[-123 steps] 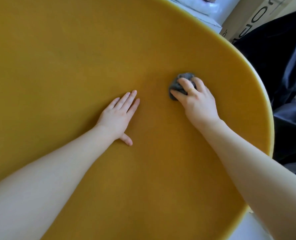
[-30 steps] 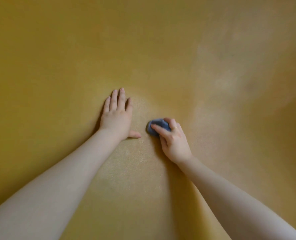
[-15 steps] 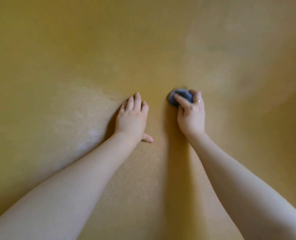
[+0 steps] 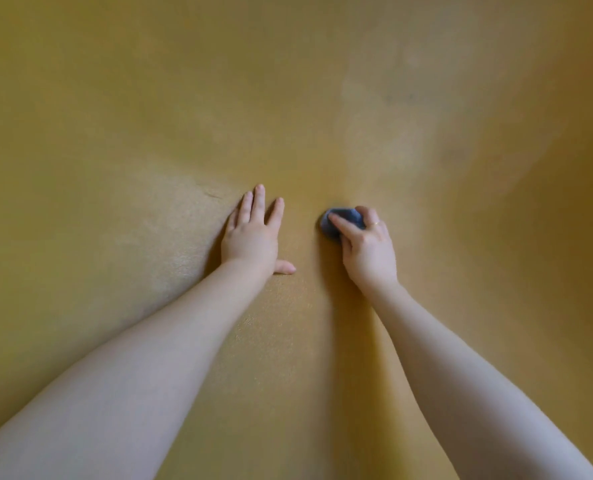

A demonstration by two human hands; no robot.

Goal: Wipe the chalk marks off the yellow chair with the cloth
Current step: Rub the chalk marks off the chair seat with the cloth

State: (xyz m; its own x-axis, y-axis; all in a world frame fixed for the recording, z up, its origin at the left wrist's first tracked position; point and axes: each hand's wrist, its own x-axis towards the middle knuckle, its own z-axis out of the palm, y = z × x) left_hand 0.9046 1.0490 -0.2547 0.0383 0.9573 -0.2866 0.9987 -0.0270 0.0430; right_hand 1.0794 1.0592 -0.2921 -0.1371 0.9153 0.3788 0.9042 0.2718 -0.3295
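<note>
Both hands on the yellow chair, cloth balled up in the right one

The yellow textured surface is filling the whole view, with pale, hazy patches showing toward the upper right. The left hand is lying flat, fingers straight, thumb out sideways. The right hand is gripping a wadded blue-grey cloth, pressing it against the chair just beside the left hand; too bunched to tell any long axis.

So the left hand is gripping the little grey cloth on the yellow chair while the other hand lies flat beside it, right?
Not quite: the head view shows the right hand gripping the grey cloth against the yellow chair. The left hand is the one lying flat beside it.
</note>
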